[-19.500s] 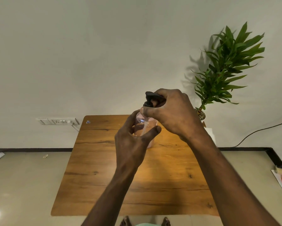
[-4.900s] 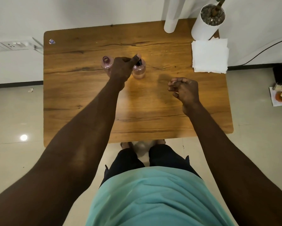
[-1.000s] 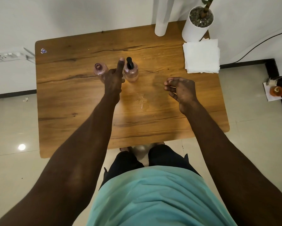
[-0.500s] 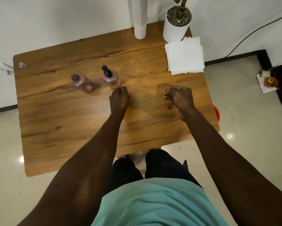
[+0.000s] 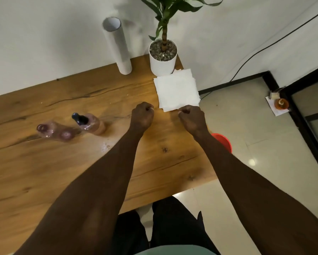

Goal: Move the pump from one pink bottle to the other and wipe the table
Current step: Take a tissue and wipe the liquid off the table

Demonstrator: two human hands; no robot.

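Two pink bottles stand on the wooden table. The right-hand bottle carries the black pump; the left-hand bottle has an open neck. A stack of white paper napkins lies at the table's right edge. My left hand is closed just left of the stack's near corner, holding nothing I can see. My right hand is at the stack's near edge, fingertips pinched at the paper; whether it grips a napkin is unclear. Small drops of liquid lie on the wood by my left forearm.
A white cardboard tube and a white potted plant stand at the table's far edge by the wall. A red bucket sits on the floor under the right edge. A black cable runs along the wall.
Both hands moved right and away from the bottles to the napkin stack. The view swung right, so the bottles now sit at the left.
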